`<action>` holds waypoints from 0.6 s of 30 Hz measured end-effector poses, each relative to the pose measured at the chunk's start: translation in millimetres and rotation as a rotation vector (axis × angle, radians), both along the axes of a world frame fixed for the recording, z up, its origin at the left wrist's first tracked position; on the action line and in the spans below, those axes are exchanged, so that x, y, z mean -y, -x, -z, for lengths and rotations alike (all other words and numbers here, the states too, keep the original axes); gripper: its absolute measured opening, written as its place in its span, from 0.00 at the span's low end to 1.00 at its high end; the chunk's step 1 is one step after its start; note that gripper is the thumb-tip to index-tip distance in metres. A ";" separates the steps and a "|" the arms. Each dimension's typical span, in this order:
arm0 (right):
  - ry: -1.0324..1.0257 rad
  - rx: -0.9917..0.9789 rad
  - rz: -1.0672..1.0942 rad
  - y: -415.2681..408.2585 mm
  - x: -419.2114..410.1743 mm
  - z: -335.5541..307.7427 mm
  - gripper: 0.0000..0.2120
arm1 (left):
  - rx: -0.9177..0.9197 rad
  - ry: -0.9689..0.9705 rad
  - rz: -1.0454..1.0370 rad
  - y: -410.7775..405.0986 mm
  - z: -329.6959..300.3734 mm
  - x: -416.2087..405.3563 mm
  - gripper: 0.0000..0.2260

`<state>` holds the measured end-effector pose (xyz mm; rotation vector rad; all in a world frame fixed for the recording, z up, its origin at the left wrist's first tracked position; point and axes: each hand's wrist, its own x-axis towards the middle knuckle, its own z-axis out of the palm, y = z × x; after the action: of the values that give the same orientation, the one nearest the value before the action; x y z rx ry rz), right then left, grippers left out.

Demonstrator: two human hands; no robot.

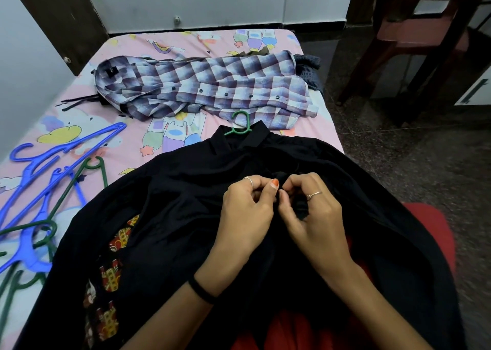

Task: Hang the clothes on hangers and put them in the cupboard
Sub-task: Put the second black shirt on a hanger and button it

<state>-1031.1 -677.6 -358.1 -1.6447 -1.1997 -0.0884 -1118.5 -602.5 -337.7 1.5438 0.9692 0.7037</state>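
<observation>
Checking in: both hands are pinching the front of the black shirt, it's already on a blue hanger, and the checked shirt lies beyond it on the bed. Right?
Not quite: the hanger poking out at the collar of the black shirt is green, not blue, as the head view shows. The blue ones lie loose at the left. The rest holds: left hand and right hand pinch the front, and the checked shirt lies beyond on the bed.

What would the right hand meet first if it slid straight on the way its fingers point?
The right hand points left, so it would most likely meet the left hand first; both pinch the black shirt.
</observation>
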 end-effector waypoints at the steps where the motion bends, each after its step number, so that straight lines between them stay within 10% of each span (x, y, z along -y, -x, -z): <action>1: -0.007 0.011 0.004 0.0 -0.2 0.8 0.07 | 0.002 -0.001 -0.003 -0.4 0.0 0.4 0.06; 14: -0.058 0.042 0.023 3.4 0.2 1.2 0.08 | -0.114 -0.340 0.020 1.1 -0.9 1.7 0.09; 18: -0.047 -0.221 -0.015 5.5 1.2 -4.7 0.05 | -0.105 -0.417 0.049 1.3 1.1 1.1 0.11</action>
<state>-1036.6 -678.9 -353.4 -1.5597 -1.0337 0.0729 -1119.7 -603.5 -338.8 1.9782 0.8939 0.8331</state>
